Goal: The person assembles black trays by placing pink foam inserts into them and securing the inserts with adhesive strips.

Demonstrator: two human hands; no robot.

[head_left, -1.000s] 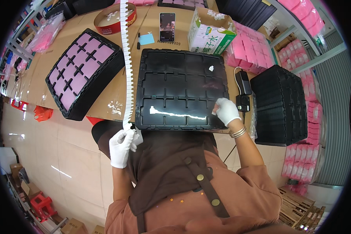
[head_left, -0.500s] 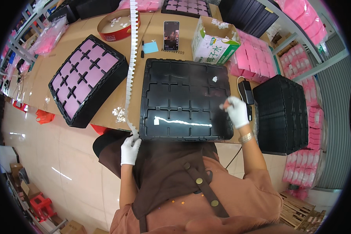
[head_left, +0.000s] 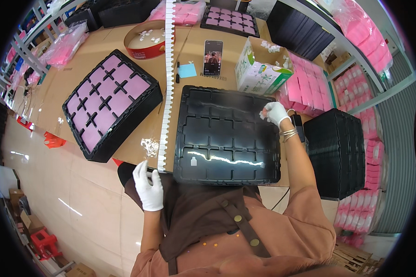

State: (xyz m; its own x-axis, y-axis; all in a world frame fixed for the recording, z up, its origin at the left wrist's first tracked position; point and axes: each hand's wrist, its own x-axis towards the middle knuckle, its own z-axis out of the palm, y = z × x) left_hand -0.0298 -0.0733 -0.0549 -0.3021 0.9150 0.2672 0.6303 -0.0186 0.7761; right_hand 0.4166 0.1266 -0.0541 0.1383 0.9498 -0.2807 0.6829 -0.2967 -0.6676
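A black plastic tray (head_left: 229,134) with moulded compartments lies before me at the table's front edge. My right hand (head_left: 277,113), white-gloved with bare fingertips showing, is at its upper right corner. The fingertips are pinched on a small white piece (head_left: 262,115), partly hidden. Another small white tag (head_left: 193,161) lies on the tray's lower left. A long white strip with a notched edge (head_left: 167,99) runs down the table along the tray's left side. My left hand (head_left: 149,188), also gloved, is open beside the strip's lower end, fingers apart and holding nothing.
A black tray with pink foam pieces (head_left: 110,99) sits at left. Farther back are a red round tin (head_left: 145,40), a phone (head_left: 213,57), a blue note (head_left: 187,70) and an open carton (head_left: 263,69). Stacked black trays (head_left: 335,152) stand right, near bagged pink foam (head_left: 307,85).
My left hand has let go of the strip's lower end and moved left, opening. The right hand has reached up to the white piece at the tray's upper right. My view has shifted.
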